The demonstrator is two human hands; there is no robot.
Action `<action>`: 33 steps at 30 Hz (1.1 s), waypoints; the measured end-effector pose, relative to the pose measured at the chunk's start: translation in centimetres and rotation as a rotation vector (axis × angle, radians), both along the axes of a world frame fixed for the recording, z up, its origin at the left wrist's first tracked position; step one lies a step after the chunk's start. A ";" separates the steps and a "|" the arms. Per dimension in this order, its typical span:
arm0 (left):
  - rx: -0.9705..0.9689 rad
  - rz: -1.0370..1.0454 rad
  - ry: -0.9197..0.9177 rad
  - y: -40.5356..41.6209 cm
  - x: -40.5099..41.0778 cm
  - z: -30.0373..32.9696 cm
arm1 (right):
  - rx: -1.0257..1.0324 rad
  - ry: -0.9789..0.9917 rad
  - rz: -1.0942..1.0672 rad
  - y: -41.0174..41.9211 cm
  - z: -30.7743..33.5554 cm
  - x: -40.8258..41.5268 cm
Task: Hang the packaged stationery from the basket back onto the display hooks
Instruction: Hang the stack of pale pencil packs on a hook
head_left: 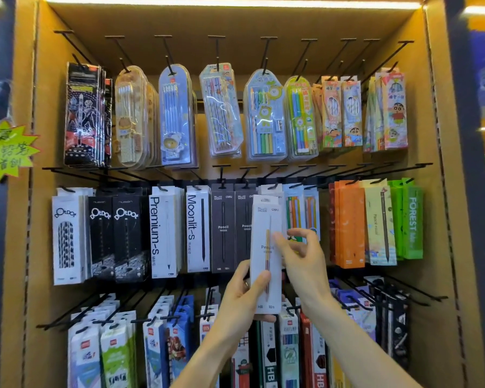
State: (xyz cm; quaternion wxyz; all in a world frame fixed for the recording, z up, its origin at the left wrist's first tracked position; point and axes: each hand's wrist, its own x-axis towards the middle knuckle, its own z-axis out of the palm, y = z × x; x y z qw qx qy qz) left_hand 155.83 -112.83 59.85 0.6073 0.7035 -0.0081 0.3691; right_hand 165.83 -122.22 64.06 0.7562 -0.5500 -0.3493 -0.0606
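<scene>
Left hand grips the lower part of a white pencil box, thumb across its front and fingers hidden behind it. Right hand rests against the box's right edge, index finger on the front, remaining fingers loosely curled and holding nothing. The box stands upright, long axis vertical, hang tab uppermost, before the middle row of hooks and overlapping the black pencil boxes. Whether the tab touches a hook cannot be told.

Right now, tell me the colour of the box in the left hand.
White, with a gold pencil printed down the box, gripped by the left hand; head view.
</scene>
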 end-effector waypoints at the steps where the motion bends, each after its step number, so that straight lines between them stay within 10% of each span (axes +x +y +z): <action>1: 0.012 -0.009 -0.004 -0.2 0.5 0.1 | -0.015 -0.043 -0.033 -0.2 -0.1 -0.6; 9: 0.140 0.036 -0.073 -1.2 4.3 2.9 | -0.202 -0.411 -0.608 0.3 3.4 0.2; 33: 0.418 0.434 0.114 3.0 3.9 0.4 | -0.548 -0.486 -0.754 7.9 4.3 6.3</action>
